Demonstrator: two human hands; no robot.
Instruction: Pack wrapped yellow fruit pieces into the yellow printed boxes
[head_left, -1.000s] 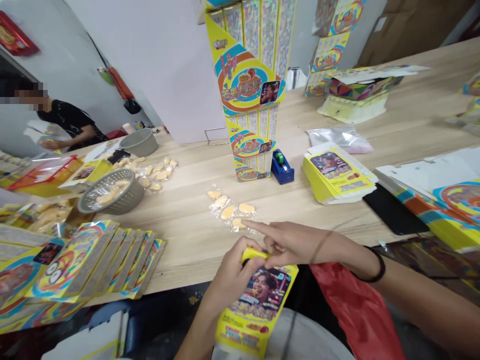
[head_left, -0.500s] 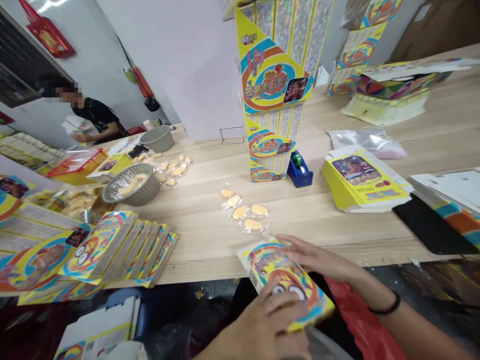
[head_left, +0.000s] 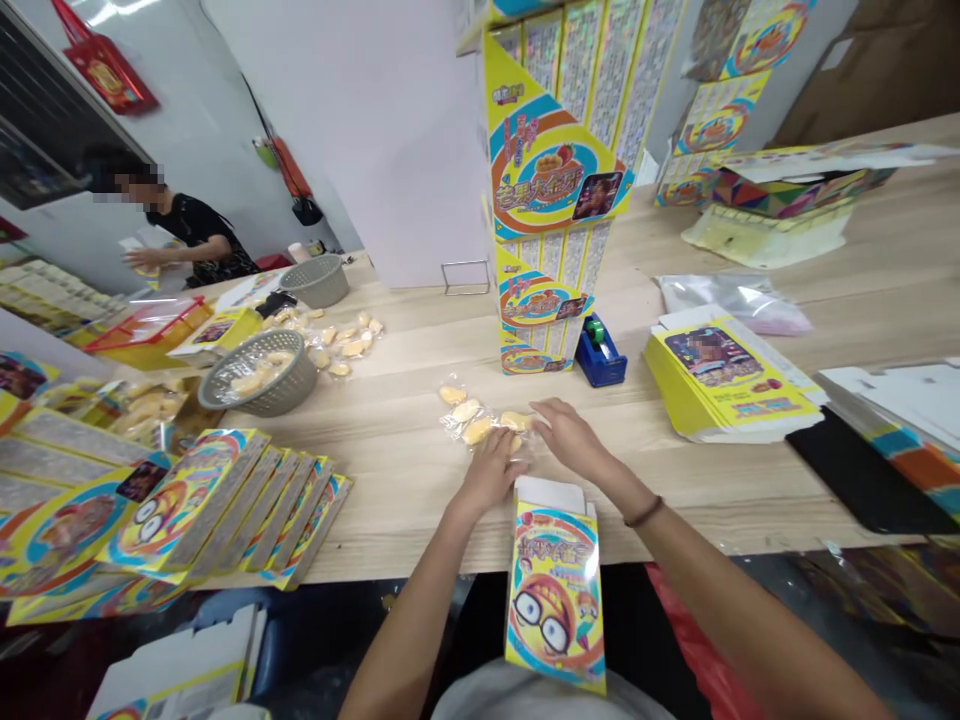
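Note:
Several yellow oval sweets in clear wrappers (head_left: 474,430) lie in a cluster on the table. My left hand (head_left: 491,468) is over the near side of the cluster, its fingers stretched onto the wrapped pieces and partly covering them. My right hand (head_left: 571,438) reaches in from the other side, fingers extended, with the fingertips at the rightmost sweet. Below my hands a colourful carton (head_left: 555,595) with a cartoon face leans between the table edge and my body. Its white end flap stands open toward the sweets.
A tall stack of display boxes (head_left: 555,190) rises behind the sweets, beside a blue tape dispenser (head_left: 602,352). Flat cartons (head_left: 735,380) and a black phone-like slab (head_left: 862,470) lie right. Filled cartons (head_left: 225,500) and a grey basket (head_left: 277,390) stand left. A co-worker (head_left: 195,235) sits far left.
Both hands have let go of the carton and moved forward to the sweets. The carton now rests upright against my body with its flap open. The sweets are bunched closer together.

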